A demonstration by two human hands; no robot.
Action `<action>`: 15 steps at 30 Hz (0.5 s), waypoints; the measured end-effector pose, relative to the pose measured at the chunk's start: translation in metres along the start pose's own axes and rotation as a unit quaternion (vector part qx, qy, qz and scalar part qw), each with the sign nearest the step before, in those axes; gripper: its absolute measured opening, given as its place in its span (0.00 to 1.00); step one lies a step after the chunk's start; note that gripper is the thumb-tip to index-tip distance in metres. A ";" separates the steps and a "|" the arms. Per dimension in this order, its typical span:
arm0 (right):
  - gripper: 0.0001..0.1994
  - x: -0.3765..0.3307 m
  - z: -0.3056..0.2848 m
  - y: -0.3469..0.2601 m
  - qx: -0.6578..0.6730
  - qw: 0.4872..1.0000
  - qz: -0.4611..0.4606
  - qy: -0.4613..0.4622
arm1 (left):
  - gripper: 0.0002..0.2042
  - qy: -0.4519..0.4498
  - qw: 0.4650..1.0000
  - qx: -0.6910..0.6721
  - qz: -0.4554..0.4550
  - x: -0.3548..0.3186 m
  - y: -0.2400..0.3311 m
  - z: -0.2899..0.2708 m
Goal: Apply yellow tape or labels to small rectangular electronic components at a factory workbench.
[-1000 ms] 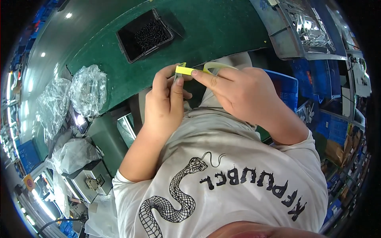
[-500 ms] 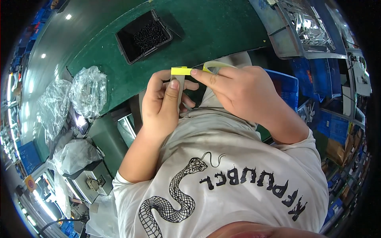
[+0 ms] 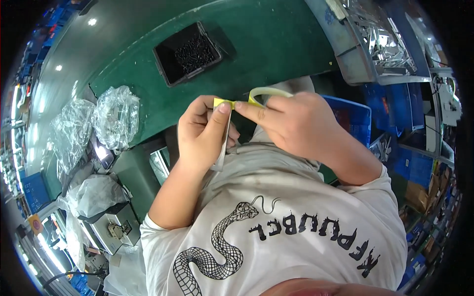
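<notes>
My left hand [image 3: 200, 133] is closed around a narrow flat grey strip [image 3: 224, 145], its thumb pressing near the top end. Yellow tape [image 3: 220, 101] lies across that end and runs the short way to my right fingertips. My right hand [image 3: 303, 121] grips a roll of yellow tape [image 3: 270, 91], with the pale ring showing above its fingers. The right index fingertip pinches or presses the tape close beside my left thumb. Much of the strip is hidden by the left fingers.
Beyond my hands, a black bin [image 3: 187, 54] of small dark parts stands on the green table [image 3: 266, 49]. Clear plastic bags [image 3: 117, 117] lie at left. A grey crate [image 3: 363, 59] of metal pieces is at far right, above a blue basket [image 3: 363, 116].
Both hands have come slightly nearer to me, and the tape stretch between them is shorter. My left thumb has moved up onto the tape. The grey strip has turned.
</notes>
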State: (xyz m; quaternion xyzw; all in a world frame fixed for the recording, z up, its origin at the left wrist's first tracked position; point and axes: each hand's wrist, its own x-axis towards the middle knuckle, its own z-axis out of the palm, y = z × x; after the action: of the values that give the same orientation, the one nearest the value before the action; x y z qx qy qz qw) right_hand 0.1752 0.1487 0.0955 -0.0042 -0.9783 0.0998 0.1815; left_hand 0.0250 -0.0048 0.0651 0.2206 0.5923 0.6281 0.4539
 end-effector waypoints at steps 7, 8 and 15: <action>0.20 0.007 0.006 0.021 -0.053 0.997 -0.057 0.017 | 0.08 0.088 0.987 0.069 0.119 0.013 0.003 -0.003; 0.20 0.012 0.005 0.027 -0.055 0.997 -0.057 0.018 | 0.08 0.105 0.983 0.121 0.094 0.015 0.009 -0.003; 0.17 0.074 0.017 0.076 -0.109 0.986 -0.119 0.033 | 0.11 0.126 0.942 0.296 0.090 0.070 0.047 -0.019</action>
State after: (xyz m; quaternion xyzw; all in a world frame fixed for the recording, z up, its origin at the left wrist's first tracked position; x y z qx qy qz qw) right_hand 0.0980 0.2227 0.0910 0.0891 -0.9703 -0.0297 0.2228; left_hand -0.0393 0.0480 0.0871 0.3166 0.7816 0.4854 0.2309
